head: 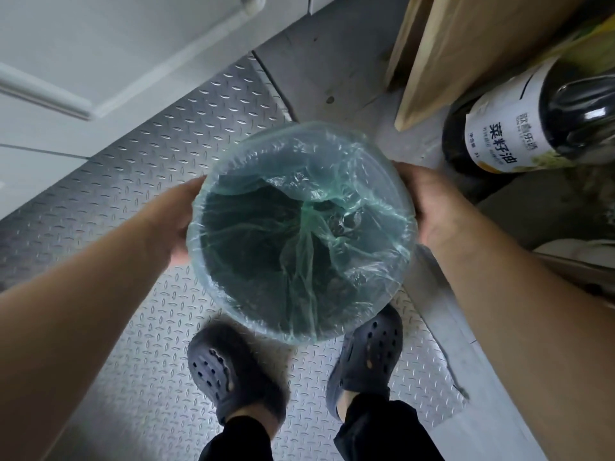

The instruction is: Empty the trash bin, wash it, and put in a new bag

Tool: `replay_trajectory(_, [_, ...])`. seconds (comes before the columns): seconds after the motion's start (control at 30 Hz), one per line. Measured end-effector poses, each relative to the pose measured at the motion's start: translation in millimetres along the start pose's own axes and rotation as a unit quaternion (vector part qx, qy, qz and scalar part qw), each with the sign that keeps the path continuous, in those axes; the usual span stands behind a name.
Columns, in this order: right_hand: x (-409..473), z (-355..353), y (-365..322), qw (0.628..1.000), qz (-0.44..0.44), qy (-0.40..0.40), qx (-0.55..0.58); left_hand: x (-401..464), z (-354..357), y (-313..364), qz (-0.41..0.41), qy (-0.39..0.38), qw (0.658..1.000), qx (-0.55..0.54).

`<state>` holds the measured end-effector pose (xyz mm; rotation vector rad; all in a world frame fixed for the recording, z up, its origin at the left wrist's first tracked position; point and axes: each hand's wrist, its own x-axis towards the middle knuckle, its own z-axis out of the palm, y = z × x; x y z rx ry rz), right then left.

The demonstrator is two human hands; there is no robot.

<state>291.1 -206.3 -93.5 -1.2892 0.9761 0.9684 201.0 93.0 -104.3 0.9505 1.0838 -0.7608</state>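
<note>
Holding: I've got the trash bin [301, 234] between my left hand [179, 224] and right hand [429, 207], each gripping its side, above my clogs.
Bag: green liner [319, 181] folded over rim, thin.
Risk: liner slips, tears.
Right side: oil bottle [519, 128] near, could get knocked.

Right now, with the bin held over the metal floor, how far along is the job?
Done, it seems: a thin translucent green plastic bag lines the round dark bin, folded over its rim. Whether this is the new bag, I cannot tell; something small lies at the bottom. In hand: the left hand and right hand hold the bin's sides above the diamond-plate floor. Left: probably setting it down.
</note>
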Motion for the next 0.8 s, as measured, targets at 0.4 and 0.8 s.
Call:
replay_trajectory(0.4, [-39.7,-46.4,104.4,0.978,-0.011,-0.063,0.196,-51.6,-4.1,-133.5,-0.038,-0.048,0.982,-0.176])
replay_trajectory(0.8, [-45.3,-35.3,134.8,0.98,0.034,0.168,-0.1,-64.1,10.9,-134.4,-0.063,0.165,0.984,0.012])
